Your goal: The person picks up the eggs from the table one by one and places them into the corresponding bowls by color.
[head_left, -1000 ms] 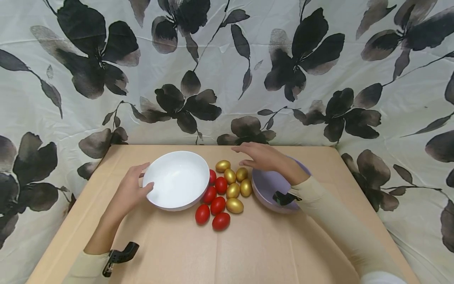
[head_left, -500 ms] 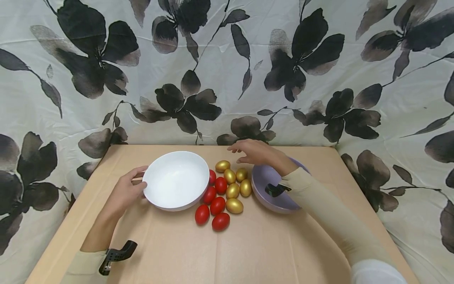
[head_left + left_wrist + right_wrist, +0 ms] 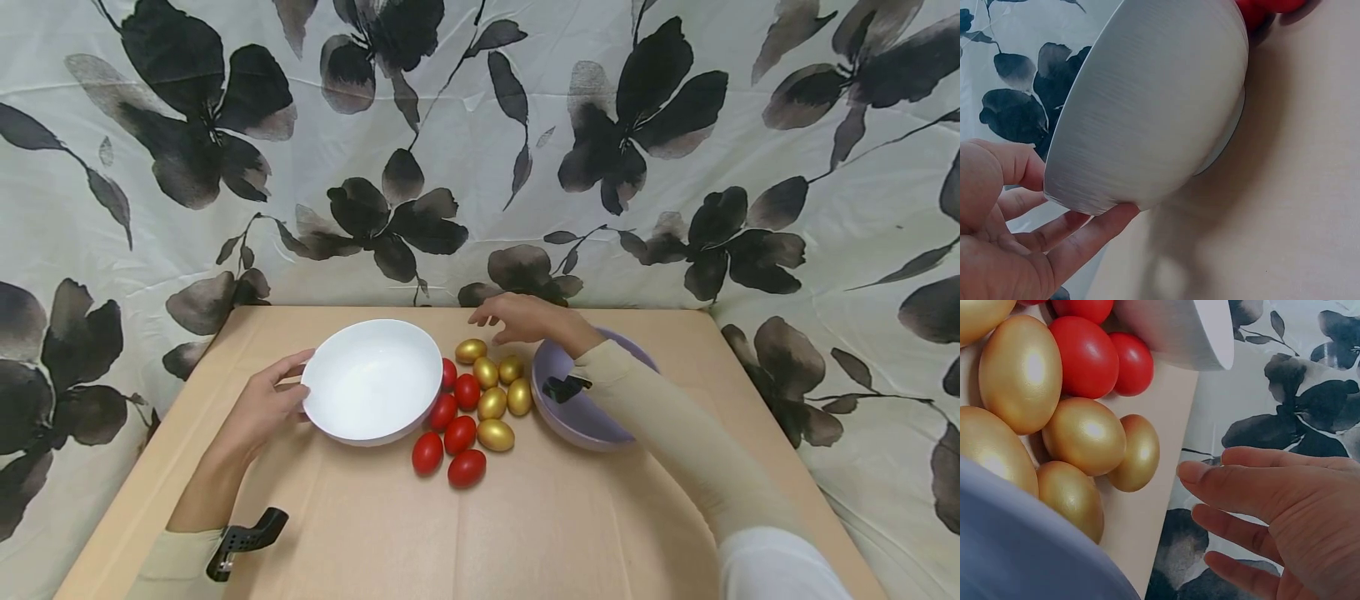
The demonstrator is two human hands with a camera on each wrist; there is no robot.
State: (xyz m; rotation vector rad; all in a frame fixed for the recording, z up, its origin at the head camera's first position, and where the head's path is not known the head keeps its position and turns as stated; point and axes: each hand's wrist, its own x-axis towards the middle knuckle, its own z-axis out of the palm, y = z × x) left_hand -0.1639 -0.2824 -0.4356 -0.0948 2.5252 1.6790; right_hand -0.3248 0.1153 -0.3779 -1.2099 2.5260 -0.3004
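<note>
Head view: spreads empty right hand (image 3: pixel 527 320); with unclenched left hand (image 3: pixel 268 400) touches white bowl (image 3: pixel 372 380), likely light, stiff; pinch rim (image 3: pixel 375 322)

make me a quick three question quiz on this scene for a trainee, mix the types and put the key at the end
1. Multiple choice: what does the left hand grip?
A) the purple bowl
B) the white bowl
C) nothing

2. True or false: the right hand is holding a red egg.

3. Count: how many gold eggs show in the head view?

Key:
1. B; the thumb and fingers are at its rim and outer wall.
2. False; no egg is in that hand.
3. Six.
</note>
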